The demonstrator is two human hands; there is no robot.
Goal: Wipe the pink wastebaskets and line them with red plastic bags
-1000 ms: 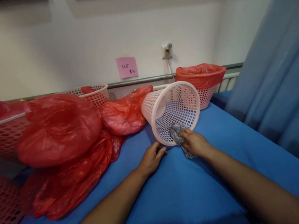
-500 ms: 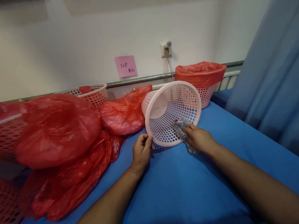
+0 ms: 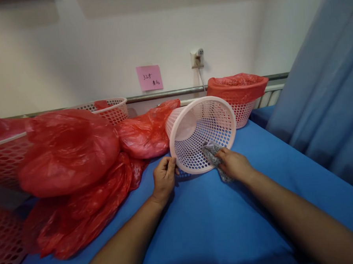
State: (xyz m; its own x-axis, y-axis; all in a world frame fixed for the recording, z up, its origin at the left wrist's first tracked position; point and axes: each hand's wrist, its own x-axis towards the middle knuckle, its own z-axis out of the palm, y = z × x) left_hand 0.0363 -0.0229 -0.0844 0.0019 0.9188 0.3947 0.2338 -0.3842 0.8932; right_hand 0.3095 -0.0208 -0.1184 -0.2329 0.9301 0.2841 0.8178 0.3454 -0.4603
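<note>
A pale pink perforated plastic basket [image 3: 175, 146] lies tipped on its side on the blue sheet [image 3: 199, 221], its mouth facing me. My left hand [image 3: 164, 178] pinches the lower left of its rim, fingers closed. In my right hand [image 3: 235, 164] is a grey speckled cloth [image 3: 212, 151], bunched under the fingers. The cloth reaches over the lower right rim onto the inner wall, and its tail hangs down outside toward the sheet. Part of the cloth is hidden by the right hand.
Crumpled red plastic bags [image 3: 74, 153] fill the left side, with another red bag [image 3: 148, 131] beside the tipped basket. A basket lined in red [image 3: 241, 105] stands behind on the right. Further baskets stand at left. A wall socket [image 3: 196, 60] and blue curtain [image 3: 322, 89] border the surface.
The tipped basket has shifted slightly left, and my left hand with it at the rim. My right hand and the cloth have also moved a little left along the lower wall.
</note>
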